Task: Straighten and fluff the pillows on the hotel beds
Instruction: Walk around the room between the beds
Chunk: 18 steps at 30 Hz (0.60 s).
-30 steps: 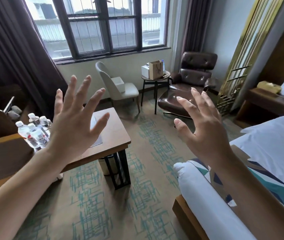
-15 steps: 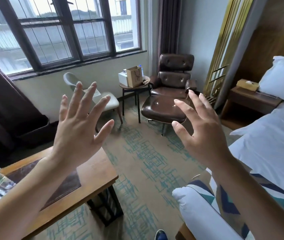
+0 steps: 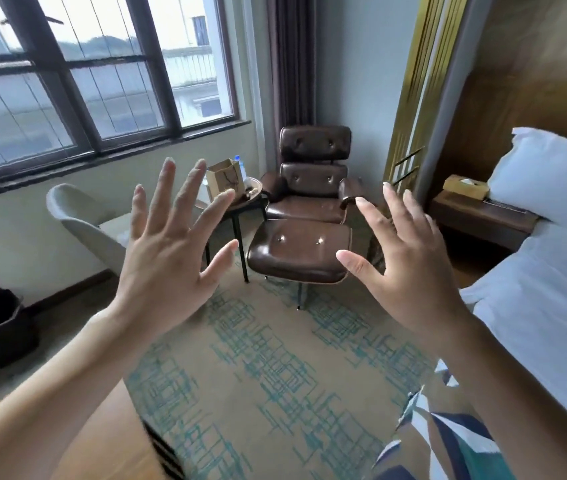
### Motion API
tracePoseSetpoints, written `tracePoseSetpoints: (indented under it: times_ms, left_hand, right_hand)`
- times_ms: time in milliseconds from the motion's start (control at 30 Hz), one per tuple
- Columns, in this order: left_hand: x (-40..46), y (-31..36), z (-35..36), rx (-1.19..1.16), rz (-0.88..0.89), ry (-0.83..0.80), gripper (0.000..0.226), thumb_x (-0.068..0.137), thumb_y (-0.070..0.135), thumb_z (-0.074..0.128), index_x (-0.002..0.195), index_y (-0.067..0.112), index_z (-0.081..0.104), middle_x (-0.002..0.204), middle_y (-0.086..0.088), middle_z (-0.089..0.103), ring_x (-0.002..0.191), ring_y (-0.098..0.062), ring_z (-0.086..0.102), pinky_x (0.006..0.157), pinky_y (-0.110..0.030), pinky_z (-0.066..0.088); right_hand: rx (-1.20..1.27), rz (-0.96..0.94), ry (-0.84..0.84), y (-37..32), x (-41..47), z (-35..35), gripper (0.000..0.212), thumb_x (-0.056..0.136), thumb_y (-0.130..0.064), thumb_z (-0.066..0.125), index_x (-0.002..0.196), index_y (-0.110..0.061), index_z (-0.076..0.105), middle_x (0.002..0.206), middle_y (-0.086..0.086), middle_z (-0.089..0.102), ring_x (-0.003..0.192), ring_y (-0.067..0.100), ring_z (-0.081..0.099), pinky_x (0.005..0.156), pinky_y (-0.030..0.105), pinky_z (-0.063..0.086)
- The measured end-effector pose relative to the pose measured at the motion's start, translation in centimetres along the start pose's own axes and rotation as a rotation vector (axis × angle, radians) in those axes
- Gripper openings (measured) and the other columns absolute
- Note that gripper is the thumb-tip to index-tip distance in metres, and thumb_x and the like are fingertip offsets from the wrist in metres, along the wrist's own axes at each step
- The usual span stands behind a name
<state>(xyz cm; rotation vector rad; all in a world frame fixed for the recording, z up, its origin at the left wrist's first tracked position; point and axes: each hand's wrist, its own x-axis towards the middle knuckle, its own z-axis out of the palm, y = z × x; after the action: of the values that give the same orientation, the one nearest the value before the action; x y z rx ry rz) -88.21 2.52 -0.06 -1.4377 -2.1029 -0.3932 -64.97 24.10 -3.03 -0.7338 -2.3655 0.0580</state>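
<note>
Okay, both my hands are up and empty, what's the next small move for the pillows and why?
Probably turn right and step toward the pillow at the bed's head: both the left hand and right hand hang open over the carpet, touching nothing.

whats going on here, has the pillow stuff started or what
Not yet. A person stands in a hotel room with both arms raised, the left hand and the right hand open with fingers spread, holding nothing. The white pillow stands against the headboard at the right, above the white duvet, and neither hand touches it. Ahead are a brown leather lounge chair with its ottoman.
</note>
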Motion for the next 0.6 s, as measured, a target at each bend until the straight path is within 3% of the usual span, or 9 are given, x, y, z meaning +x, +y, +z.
tracePoseSetpoints:
  times_ms: [200,600]
  left_hand:
    - [9.5,0.1,7.5,-0.117,0.109,0.018,0.065,0.102,0.058,0.037,0.16,0.028,0.035,0.176,-0.002,0.004,0.162,-0.029,-0.009,0.128,-0.062,0.004]
    - [27.9,-3.4,23.0,-0.268,0.326,0.028,0.06,0.101,0.056,0.038,0.155,0.03,0.046,0.175,0.0,0.008,0.162,-0.032,-0.005,0.126,-0.067,0.009]
  right_hand:
    - [-0.116,0.115,0.026,5.7,5.0,2.4,0.083,0.092,-0.079,0.031,0.159,-0.029,0.033,0.171,0.008,0.018,0.158,0.034,0.013,0.121,0.062,0.022]
    - [-0.252,0.329,0.111,13.4,16.9,7.9,0.068,0.094,-0.067,0.043,0.152,-0.032,0.047,0.17,0.004,0.023,0.157,0.033,0.016,0.12,0.062,0.025]
